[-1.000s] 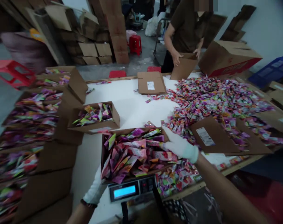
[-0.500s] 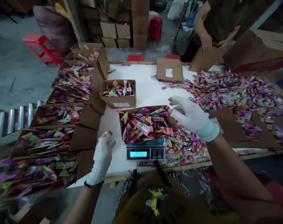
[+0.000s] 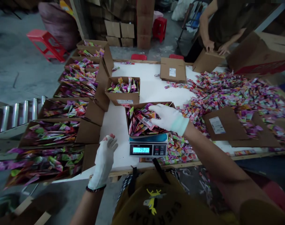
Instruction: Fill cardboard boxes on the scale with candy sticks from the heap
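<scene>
A cardboard box (image 3: 127,125) filled with small colourful wrapped packets (image 3: 142,120) stands on a digital scale (image 3: 148,150) with a lit display. My right hand (image 3: 167,117), in a white fingerless glove, is over the box's right half. Its thumb and fingers are apart, at the top of the packets; I make out nothing held between them. My left hand (image 3: 104,156), gloved the same way, hovers left of the scale near the table's front edge. Its fingers are loosely spread and it holds nothing.
Another filled box (image 3: 123,97) stands behind the scale. Filled open boxes (image 3: 89,132) line the left side, beside a roller conveyor (image 3: 15,115). Loose packets (image 3: 226,93) are heaped at right. Flattened cartons (image 3: 172,70) lie at the back. A co-worker's hands (image 3: 215,48) handle a carton (image 3: 206,61).
My right hand has moved left from the box's right edge to over the packets. The scale's reading has changed. My left hand stays beside the scale, and the view has shifted slightly.
</scene>
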Motion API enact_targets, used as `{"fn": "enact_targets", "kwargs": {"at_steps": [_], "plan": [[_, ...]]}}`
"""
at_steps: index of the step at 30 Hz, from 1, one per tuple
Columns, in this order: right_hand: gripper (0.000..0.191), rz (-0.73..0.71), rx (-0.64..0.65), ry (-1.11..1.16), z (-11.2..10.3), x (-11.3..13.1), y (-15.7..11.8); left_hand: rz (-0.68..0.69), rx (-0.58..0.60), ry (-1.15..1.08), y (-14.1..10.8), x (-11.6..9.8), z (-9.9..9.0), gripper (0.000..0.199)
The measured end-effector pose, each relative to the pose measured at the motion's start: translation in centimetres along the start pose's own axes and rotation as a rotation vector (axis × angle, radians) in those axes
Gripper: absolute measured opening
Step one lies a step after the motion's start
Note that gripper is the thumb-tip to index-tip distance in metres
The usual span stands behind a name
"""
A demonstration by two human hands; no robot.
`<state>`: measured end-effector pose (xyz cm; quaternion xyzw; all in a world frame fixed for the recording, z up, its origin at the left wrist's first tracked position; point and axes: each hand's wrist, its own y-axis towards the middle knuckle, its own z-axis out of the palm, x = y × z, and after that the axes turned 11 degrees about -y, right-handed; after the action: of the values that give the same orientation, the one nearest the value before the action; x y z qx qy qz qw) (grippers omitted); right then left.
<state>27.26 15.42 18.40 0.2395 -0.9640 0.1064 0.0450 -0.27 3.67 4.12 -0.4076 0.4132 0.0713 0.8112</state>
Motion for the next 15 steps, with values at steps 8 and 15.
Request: {"fn": "enact_targets", "kwargs": {"at_steps": [8,15], "plan": [[0.033,-0.029,0.178,-0.149,3.2,0.3,2.0,0.027,0.074,-0.001,0.3,1.6,-0.2,0.049],[0.023,-0.095,-0.115,0.42,1.4,-4.4,-0.1,0.01,0.12,-0.048,0.9,2.2,0.5,0.05]]}}
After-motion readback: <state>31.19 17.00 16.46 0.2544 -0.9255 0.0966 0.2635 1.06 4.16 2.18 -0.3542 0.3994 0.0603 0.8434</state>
